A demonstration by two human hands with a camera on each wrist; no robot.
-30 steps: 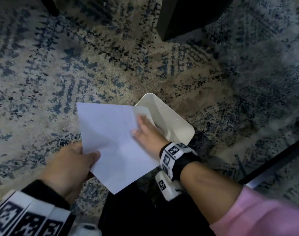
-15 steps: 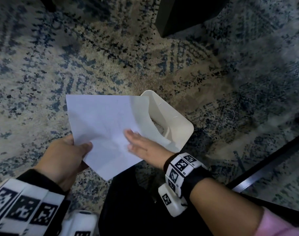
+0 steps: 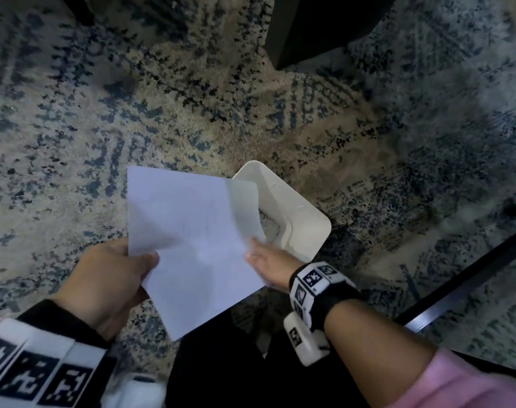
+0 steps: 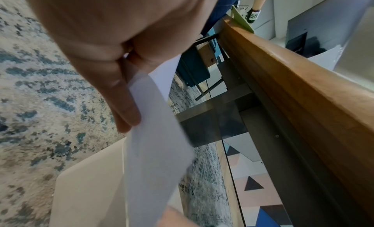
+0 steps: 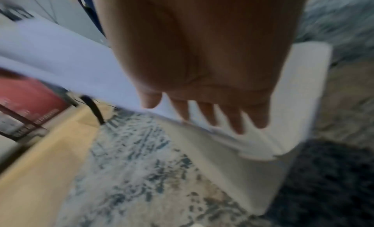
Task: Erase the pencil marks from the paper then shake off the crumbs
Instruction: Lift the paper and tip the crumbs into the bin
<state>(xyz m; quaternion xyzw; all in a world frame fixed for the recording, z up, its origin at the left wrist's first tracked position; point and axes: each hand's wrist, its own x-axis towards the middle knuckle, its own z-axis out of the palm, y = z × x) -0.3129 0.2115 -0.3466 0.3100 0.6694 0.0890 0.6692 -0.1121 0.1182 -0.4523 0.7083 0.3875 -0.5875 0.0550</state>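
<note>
A white sheet of paper hangs tilted over an open white bin that stands on the rug. My left hand pinches the sheet's left edge, thumb on top and fingers beneath. In the left wrist view the paper runs down from that pinch towards the bin. My right hand is at the sheet's right edge, with its fingertips hidden under the paper. The blurred right wrist view shows its fingers straight and spread against the paper, above the bin. No pencil marks or crumbs are discernible.
A blue and beige patterned rug covers the floor. A dark furniture leg stands at the top and a dark metal bar crosses at the right. A wooden table edge runs close by. My dark-trousered legs are below the paper.
My right hand slid down the top of the paper from its upper right to its right edge, and its fingers now sit under the sheet. The left hand kept its pinch.
</note>
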